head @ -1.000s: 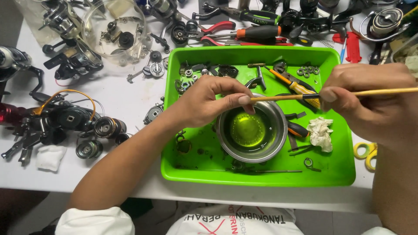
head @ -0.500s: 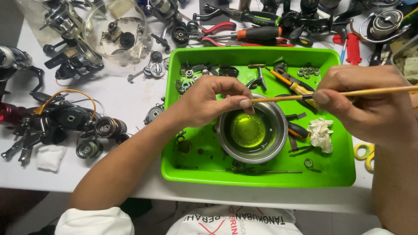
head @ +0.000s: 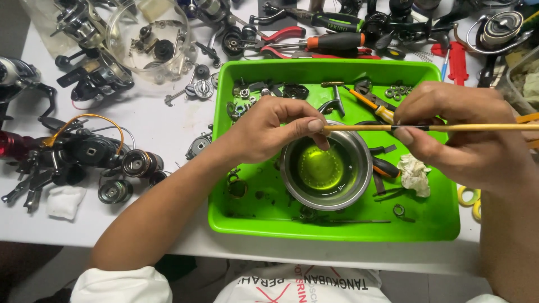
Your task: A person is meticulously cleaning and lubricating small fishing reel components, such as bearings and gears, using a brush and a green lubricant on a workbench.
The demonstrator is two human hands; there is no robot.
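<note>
My left hand (head: 275, 130) hovers over a round steel bowl (head: 359, 185) of yellow-green liquid, fingers pinched around something small at the tip of a thin yellow stick (head: 483, 127); the small thing itself is hidden by my fingers. My right hand (head: 455, 134) grips that stick near its middle and holds it level, its far end running off the right edge. The bowl stands in a bright green plastic tray (head: 337, 227) strewn with small metal parts, washers, a yellow-handled tool (head: 375, 108) and a crumpled white tissue (head: 414, 174).
Dismantled fishing reels (head: 84, 157) and spools crowd the white table to the left. A clear round lid (head: 149, 39) with parts sits at back left. Pliers and screwdrivers (head: 331, 40) lie behind the tray. A white pad (head: 64, 201) rests near the front left edge.
Both hands have stayed over the bowl; the right hand has slid slightly left along the stick. The stick stays level.
</note>
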